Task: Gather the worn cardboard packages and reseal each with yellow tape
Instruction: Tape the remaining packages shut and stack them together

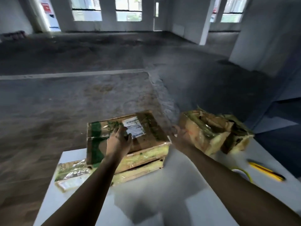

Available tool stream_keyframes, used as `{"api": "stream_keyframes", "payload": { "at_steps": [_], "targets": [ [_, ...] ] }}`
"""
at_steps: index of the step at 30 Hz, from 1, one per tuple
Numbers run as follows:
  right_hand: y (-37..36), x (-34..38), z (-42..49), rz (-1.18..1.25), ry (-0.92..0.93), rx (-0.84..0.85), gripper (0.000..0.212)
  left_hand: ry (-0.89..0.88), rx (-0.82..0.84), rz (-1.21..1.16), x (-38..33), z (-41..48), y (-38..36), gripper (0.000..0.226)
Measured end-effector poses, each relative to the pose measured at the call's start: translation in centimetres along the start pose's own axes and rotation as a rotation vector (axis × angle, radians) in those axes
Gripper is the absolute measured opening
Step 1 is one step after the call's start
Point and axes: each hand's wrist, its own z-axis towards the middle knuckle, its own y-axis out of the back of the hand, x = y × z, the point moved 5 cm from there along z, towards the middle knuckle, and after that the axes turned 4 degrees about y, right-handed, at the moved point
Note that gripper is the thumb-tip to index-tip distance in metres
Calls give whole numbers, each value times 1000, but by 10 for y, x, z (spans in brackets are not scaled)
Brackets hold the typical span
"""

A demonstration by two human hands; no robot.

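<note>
My left hand point(119, 138) lies spread on the flat brown cardboard box point(151, 132). My right hand point(180, 136) touches the torn yellow-taped carton point(200, 132) on the right, but I cannot tell its grip. Both sit on a white counter point(162, 185) in a bare concrete room.

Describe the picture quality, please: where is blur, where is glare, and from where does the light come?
Head view: daylight enters through the far windows, leaving the floor dim; the white table is overexposed in front, with soft shadows on it; the torn package and the right hand are smeared by motion; the shipping label is unreadable; the right pillar leans, wide-angle distortion.
</note>
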Motion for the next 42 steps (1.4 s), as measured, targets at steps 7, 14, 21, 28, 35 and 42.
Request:
{"api": "stream_keyframes", "payload": {
  "at_steps": [7, 14, 21, 28, 35, 42],
  "targets": [
    [55, -57, -19, 33, -61, -182, 38, -157, 123, -80, -68, -14, -51, 24],
    [105, -124, 12, -68, -100, -152, 48, -200, 139, -47, -131, -9, -102, 24],
    [143, -176, 80, -340, 67, -85, 59, -143, 106, 1, -176, -5, -138, 26],
    [150, -205, 112, -371, -28, -16, 35, -66, 63, 45, -183, -28, -138, 25],
    [154, -190, 104, -160, 54, -97, 30, -62, 84, 15, -196, -41, -138, 27],
    [164, -166, 53, 77, 88, 41, 20, -119, 192, -73, -206, -66, -145, 31]
  ]
}}
